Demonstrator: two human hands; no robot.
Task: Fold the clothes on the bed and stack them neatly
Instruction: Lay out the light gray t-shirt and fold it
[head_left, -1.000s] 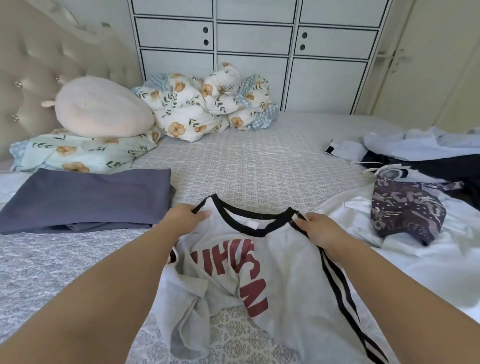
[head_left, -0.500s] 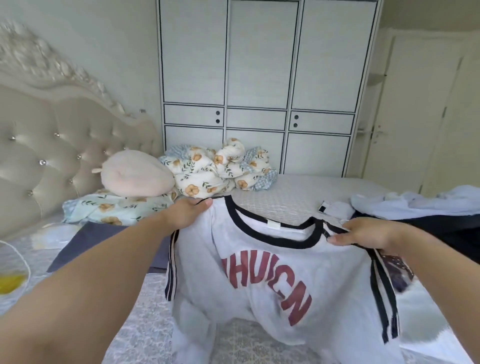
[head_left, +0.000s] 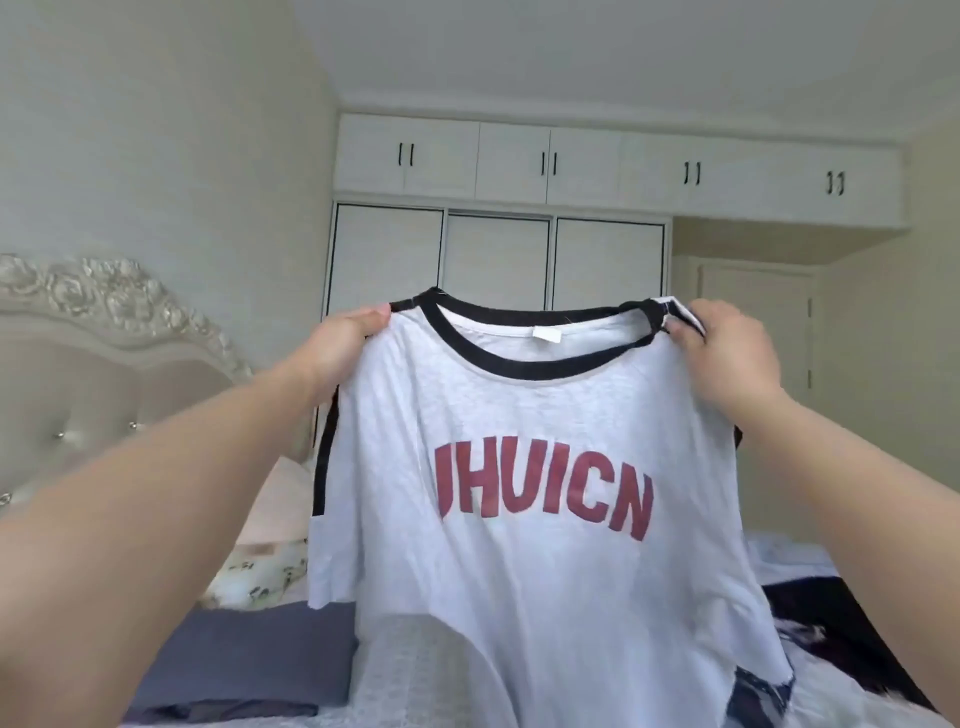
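T-shirt held up over the bed, wardrobe behind

The left hand (head_left: 343, 345) and right hand (head_left: 727, 353) grip the shoulders of the T-shirt (head_left: 545, 493), which hangs in the middle before the far wardrobe (head_left: 498, 260). A folded garment (head_left: 249, 660) lies on the bed near left, a pillow (head_left: 260, 571) behind it, the headboard (head_left: 104, 364) far left, and a clothes pile (head_left: 831, 623) right.

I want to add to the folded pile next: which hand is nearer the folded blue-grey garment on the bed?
Left. The left hand pinches the T-shirt shoulder above the folded blue-grey garment at lower left; the right hand grips the opposite shoulder, farther across.
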